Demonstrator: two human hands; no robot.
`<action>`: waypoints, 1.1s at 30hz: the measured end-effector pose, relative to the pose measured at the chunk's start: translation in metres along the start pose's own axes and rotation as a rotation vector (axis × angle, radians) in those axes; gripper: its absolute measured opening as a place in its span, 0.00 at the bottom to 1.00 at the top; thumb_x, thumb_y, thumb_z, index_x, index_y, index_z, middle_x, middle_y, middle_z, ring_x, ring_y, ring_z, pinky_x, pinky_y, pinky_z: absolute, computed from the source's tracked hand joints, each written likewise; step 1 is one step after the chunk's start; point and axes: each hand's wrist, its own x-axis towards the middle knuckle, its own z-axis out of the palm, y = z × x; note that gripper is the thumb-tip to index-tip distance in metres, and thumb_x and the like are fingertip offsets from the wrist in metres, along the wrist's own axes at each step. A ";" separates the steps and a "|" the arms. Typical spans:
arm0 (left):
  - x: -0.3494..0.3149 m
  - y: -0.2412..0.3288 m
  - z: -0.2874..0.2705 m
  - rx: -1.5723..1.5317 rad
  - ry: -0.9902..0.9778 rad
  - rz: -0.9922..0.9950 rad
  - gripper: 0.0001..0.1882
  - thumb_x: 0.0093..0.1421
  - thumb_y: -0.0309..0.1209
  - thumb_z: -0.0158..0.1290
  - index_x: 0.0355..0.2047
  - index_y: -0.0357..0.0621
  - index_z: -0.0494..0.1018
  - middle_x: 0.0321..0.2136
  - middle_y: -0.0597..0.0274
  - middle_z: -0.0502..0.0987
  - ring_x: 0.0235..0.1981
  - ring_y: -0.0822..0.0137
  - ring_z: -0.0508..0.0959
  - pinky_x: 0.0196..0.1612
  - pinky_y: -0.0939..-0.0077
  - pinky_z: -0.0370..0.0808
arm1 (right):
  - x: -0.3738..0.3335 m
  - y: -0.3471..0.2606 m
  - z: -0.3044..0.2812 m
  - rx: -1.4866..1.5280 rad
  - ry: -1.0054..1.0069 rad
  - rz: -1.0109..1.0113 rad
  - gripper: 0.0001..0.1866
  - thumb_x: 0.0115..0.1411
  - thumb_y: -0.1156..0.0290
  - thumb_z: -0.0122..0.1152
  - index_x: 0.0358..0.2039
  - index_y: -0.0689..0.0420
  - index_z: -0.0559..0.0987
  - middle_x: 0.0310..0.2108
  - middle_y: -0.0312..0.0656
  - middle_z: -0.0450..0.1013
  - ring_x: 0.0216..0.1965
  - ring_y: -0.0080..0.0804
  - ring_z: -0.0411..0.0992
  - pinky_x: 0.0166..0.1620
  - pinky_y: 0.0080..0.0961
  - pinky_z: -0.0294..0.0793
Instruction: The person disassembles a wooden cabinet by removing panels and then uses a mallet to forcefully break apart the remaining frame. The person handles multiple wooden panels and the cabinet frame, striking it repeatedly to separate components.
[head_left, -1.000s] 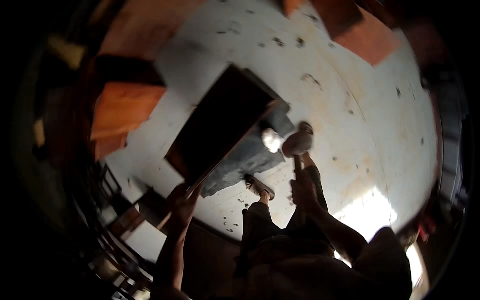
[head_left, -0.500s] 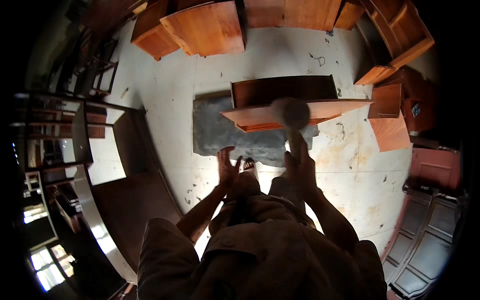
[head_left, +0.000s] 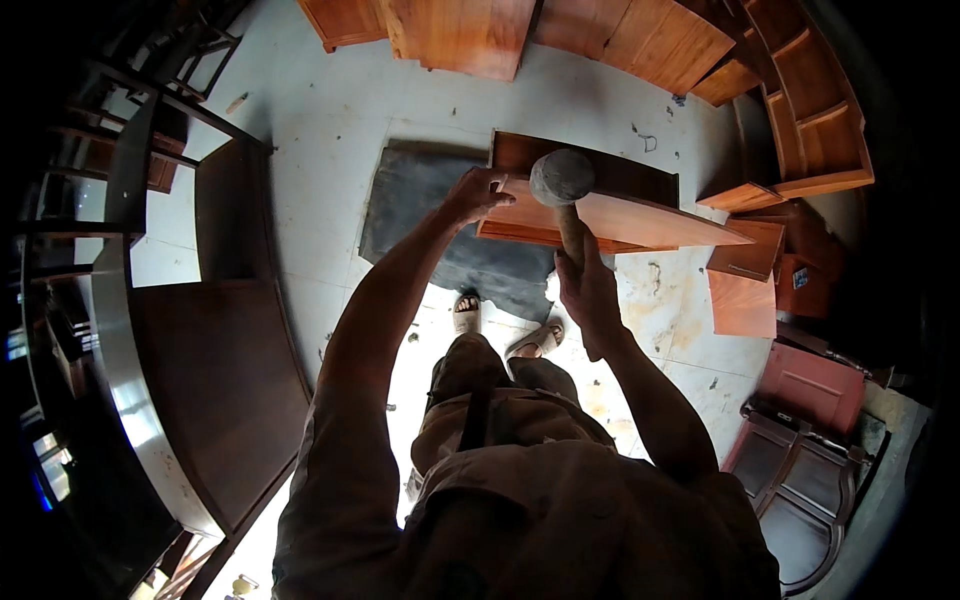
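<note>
A rubber-looking mallet with a round grey head and a wooden handle is held up in my right hand, whose fingers wrap the handle. Beneath the mallet head lies a wooden furniture piece, with a lighter reddish-brown board slanting along its near side and a dark brown panel behind. My left hand reaches forward to the board's left end, thumb and fingers closed about its corner. The piece rests partly on a dark grey mat. The mallet covers part of the board.
My sandalled feet stand at the mat's near edge. A large dark wooden frame stands at the left. Wooden cabinets line the far side, and open shelving is at the far right. Reddish panels lean at the right.
My left hand has moved forward from open air to the board's left end. My right hand has raised the mallet slightly forward, and I have stepped nearer the mat.
</note>
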 end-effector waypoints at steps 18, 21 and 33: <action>0.009 -0.050 0.030 -0.695 0.107 0.101 0.14 0.58 0.37 0.66 0.31 0.38 0.78 0.24 0.62 0.76 0.27 0.71 0.75 0.33 0.71 0.74 | 0.024 -0.084 -0.022 0.130 0.097 0.112 0.28 0.65 0.65 0.57 0.63 0.58 0.63 0.40 0.63 0.76 0.38 0.54 0.80 0.38 0.42 0.79; 0.003 -0.043 0.027 -0.407 0.059 0.076 0.14 0.58 0.37 0.66 0.35 0.38 0.79 0.28 0.60 0.79 0.31 0.69 0.79 0.36 0.72 0.76 | 0.030 -0.099 -0.051 0.403 0.303 0.033 0.26 0.66 0.64 0.55 0.60 0.63 0.64 0.28 0.48 0.73 0.19 0.30 0.72 0.27 0.28 0.75; 0.010 -0.059 0.022 -0.553 0.013 0.070 0.09 0.62 0.29 0.61 0.31 0.35 0.78 0.28 0.61 0.80 0.35 0.67 0.83 0.38 0.72 0.81 | 0.014 -0.070 -0.029 -0.050 0.194 0.131 0.16 0.64 0.65 0.58 0.48 0.59 0.68 0.31 0.58 0.77 0.35 0.59 0.78 0.33 0.44 0.77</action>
